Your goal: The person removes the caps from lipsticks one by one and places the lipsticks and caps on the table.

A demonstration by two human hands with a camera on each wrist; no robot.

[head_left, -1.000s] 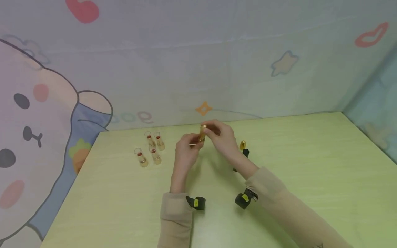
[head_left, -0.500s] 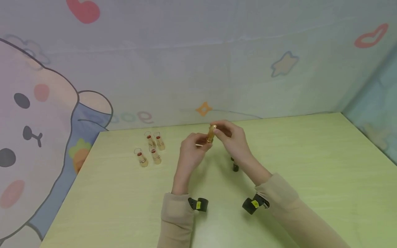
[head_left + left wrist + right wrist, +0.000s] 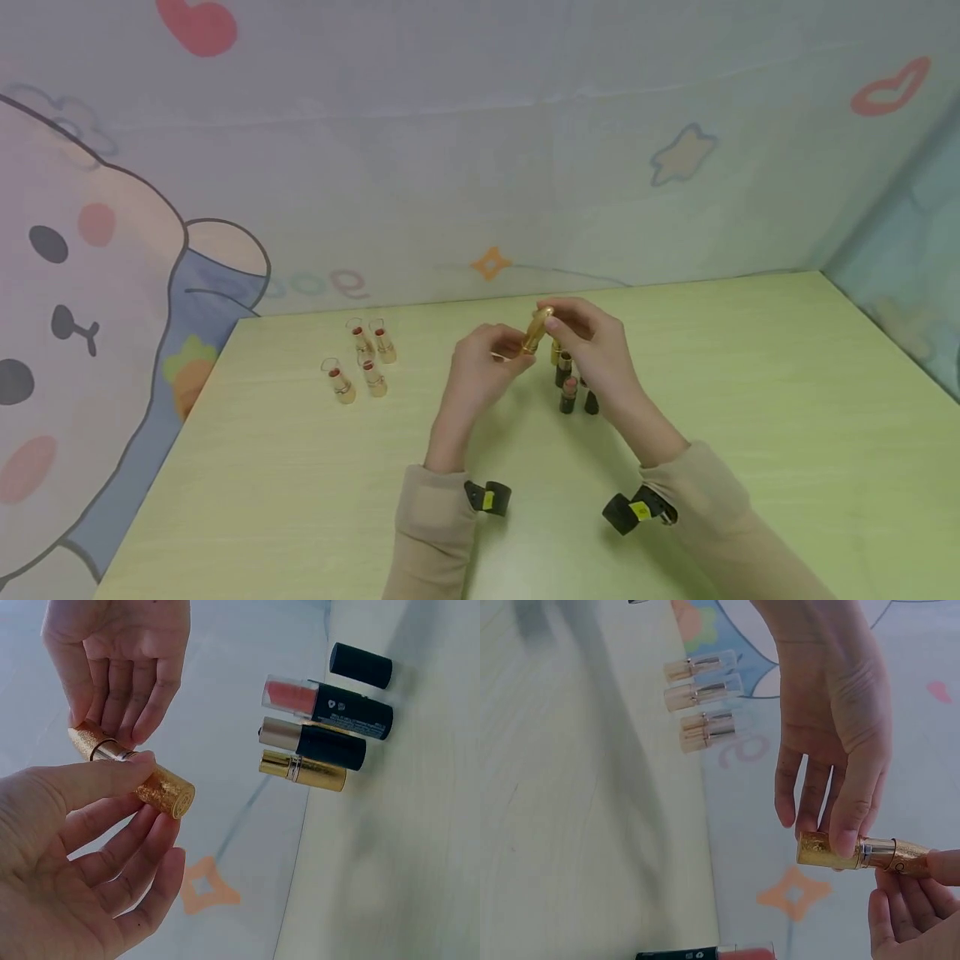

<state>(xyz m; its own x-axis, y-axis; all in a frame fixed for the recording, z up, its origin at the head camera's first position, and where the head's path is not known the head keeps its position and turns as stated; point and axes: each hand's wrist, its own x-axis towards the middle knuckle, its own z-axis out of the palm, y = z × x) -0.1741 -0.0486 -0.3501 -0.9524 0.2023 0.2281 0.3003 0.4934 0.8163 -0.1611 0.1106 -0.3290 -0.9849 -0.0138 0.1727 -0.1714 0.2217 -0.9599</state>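
Observation:
Both hands hold one gold lipstick (image 3: 537,329) between them above the table, its cap end tilted up and to the right. My left hand (image 3: 483,367) pinches the patterned base (image 3: 169,793) between thumb and fingers. The rounded cap (image 3: 87,739) is pinched in my right hand (image 3: 600,350), which the left wrist view shows from the palm side. A shiny band (image 3: 877,853) shows between base and cap. Just below and beside the right hand stand a black tube with a pink-red top (image 3: 351,709), a black-and-tan tube (image 3: 315,744) and a gold tube (image 3: 319,772).
Several gold lipsticks with clear caps (image 3: 375,379) stand grouped on the left of the pale table (image 3: 285,500). A short black tube (image 3: 361,665) is near the dark ones on the right. A printed cloth (image 3: 420,167) hangs behind the table's back edge.
Both hands have moved to the right together with the gold lipstick, which now leans more to the right. Dark tubes hidden behind the right arm have come into view.

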